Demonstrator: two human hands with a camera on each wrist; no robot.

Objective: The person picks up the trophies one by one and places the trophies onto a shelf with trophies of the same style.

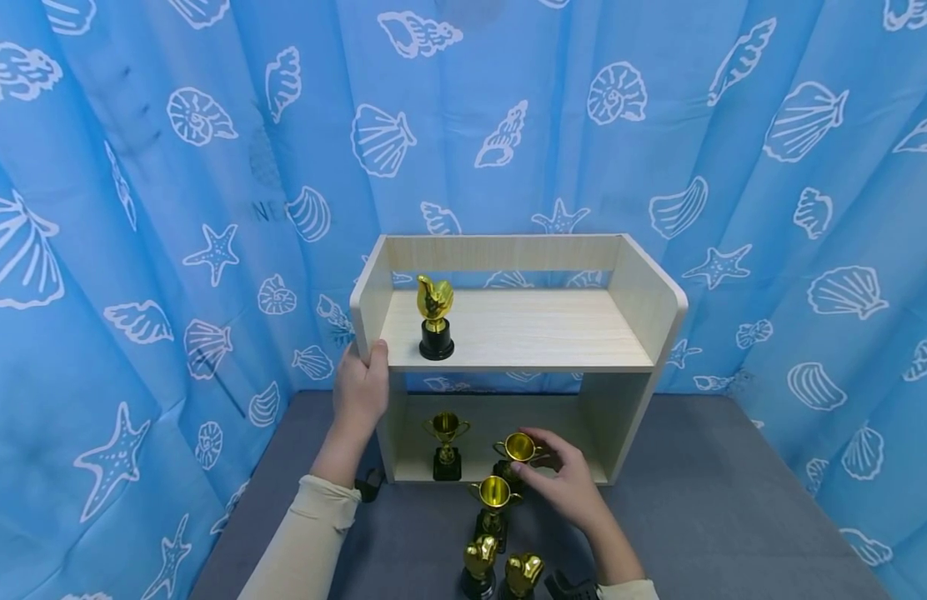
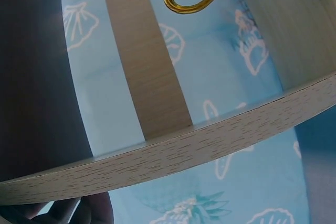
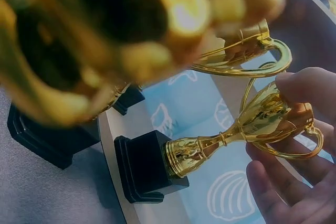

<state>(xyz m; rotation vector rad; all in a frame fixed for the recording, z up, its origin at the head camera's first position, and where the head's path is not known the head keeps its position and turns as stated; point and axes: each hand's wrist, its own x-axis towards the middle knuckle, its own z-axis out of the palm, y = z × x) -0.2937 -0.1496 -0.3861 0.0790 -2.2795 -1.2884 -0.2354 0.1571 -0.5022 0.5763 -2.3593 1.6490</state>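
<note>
Trophy cup (image 1: 520, 447) pinched in right hand (image 1: 567, 485); left hand (image 1: 361, 388) grips shelf (image 1: 523, 323); careless pullback could topple nearby front cup (image 1: 495, 492).

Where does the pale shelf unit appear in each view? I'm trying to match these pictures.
Head: the shelf unit stands slightly right of centre, both levels visible.
Left wrist: close up, its pale edge crosses the lower half, rising rightward.
Right wrist: partly hidden; a pale strip runs down left of centre to the bottom edge.
Shared landmark: the blue shell-print curtain.
</note>
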